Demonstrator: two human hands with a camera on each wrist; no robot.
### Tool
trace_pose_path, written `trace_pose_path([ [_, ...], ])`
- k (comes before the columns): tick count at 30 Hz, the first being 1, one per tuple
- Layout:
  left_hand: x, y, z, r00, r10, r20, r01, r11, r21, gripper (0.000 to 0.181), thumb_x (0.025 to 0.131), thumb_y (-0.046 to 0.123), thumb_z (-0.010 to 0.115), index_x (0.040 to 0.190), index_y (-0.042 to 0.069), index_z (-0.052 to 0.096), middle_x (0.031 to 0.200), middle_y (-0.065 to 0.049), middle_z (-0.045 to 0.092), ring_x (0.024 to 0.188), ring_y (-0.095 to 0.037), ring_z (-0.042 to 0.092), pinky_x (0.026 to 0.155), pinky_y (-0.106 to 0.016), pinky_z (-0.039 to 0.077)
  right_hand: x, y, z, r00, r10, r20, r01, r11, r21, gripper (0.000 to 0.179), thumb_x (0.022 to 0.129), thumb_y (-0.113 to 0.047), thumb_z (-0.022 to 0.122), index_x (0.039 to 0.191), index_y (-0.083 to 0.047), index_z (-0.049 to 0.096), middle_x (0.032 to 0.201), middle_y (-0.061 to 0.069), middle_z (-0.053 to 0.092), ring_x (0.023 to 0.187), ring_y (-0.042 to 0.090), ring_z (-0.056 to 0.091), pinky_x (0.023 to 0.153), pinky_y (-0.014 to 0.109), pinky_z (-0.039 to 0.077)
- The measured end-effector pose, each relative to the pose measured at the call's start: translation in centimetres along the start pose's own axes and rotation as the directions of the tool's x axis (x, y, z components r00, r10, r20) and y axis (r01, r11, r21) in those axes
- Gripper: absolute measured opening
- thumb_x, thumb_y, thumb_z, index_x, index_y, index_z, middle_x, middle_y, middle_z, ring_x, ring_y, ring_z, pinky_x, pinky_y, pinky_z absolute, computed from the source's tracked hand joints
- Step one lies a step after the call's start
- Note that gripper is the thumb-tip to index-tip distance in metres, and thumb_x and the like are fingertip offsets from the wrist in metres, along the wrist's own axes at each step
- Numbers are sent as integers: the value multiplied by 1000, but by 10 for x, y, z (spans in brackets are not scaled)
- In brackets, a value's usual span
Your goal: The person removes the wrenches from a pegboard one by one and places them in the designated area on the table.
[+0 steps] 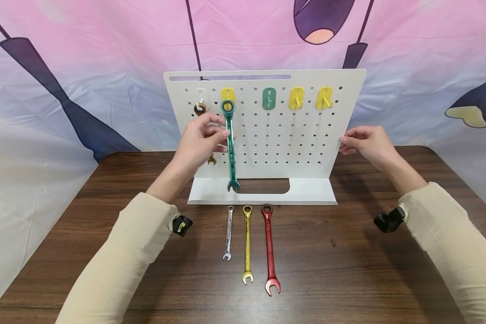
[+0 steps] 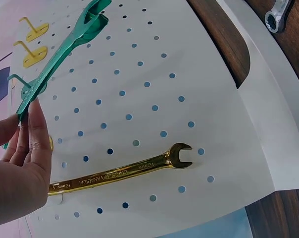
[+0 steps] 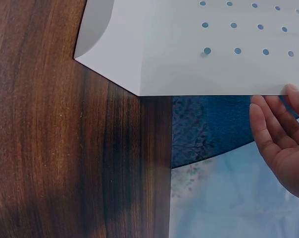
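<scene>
My left hand (image 1: 202, 137) pinches a green combination wrench (image 1: 231, 155) partway along its shaft, ring end up and open jaw down. In the head view the ring overlaps the second hook from the left, a yellow one (image 1: 228, 92). Behind that hand a gold-brown wrench (image 2: 115, 176) hangs from the white leftmost hook (image 1: 201, 95); its middle is hidden in the head view. My right hand (image 1: 366, 141) grips the right edge of the white pegboard (image 1: 263, 172), thumb at the front and fingers behind, as the right wrist view shows.
On the brown table (image 1: 332, 279) before the pegboard lie a small silver wrench (image 1: 228, 234), a yellow wrench (image 1: 247, 245) and a red wrench (image 1: 270, 247), side by side. A green hook (image 1: 269, 99) and two yellow hooks (image 1: 296, 98) hold nothing. A printed cloth (image 1: 125, 103) hangs behind.
</scene>
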State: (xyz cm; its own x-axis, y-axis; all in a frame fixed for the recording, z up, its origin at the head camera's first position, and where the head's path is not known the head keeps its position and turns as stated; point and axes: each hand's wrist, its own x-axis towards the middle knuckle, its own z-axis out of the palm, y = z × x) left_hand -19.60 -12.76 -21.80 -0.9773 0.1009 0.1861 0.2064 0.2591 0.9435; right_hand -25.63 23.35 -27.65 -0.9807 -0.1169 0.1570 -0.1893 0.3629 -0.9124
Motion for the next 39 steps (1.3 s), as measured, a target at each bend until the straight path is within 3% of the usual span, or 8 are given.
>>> trace_pose_path([
  [11, -8, -6, -3, 999, -12, 30, 12, 1000, 10, 17, 91, 3, 54, 106, -2, 50, 100, -23, 63, 75, -17, 63, 71, -33, 57, -1, 1, -1, 1000, 4, -5, -4, 1000, 0, 25, 86, -12, 63, 95, 12, 60, 74, 1, 66, 68, 15, 64, 67, 34, 57],
  [18, -15, -20, -8, 997, -52, 49, 51, 998, 31, 18, 91, 2, 53, 108, -4, 49, 99, -25, 62, 72, -17, 62, 71, -31, 57, -1, 0, -1, 1000, 5, -5, -5, 1000, 2, 24, 86, -12, 63, 94, 11, 61, 74, 0, 66, 67, 14, 64, 68, 35, 57],
  [25, -21, -37, -12, 993, -75, 86, 71, 996, 48, 16, 92, 1, 51, 107, -5, 47, 99, -27, 62, 81, -20, 64, 71, -33, 57, -1, 0, 0, 1000, 2, -6, -2, 1000, 1, 24, 86, -12, 63, 94, 11, 61, 74, 0, 66, 67, 15, 64, 67, 33, 57],
  [33, -29, -54, -16, 988, -105, 115, 93, 990, 103, 14, 92, 0, 50, 105, -6, 47, 92, -22, 63, 71, -18, 62, 69, -33, 58, -2, -1, -1, 1000, 9, -6, -9, 1000, -14, 26, 86, -13, 63, 96, 12, 60, 74, 0, 66, 68, 14, 64, 68, 35, 57],
  [39, -36, -63, -20, 974, -182, 135, 171, 981, 90, 15, 92, -1, 49, 106, -7, 47, 84, -15, 63, 72, -17, 61, 71, -38, 57, -2, -1, -1, 1000, 13, -4, -13, 1000, -15, 27, 87, -12, 63, 97, 12, 59, 75, 1, 66, 69, 15, 64, 66, 31, 57],
])
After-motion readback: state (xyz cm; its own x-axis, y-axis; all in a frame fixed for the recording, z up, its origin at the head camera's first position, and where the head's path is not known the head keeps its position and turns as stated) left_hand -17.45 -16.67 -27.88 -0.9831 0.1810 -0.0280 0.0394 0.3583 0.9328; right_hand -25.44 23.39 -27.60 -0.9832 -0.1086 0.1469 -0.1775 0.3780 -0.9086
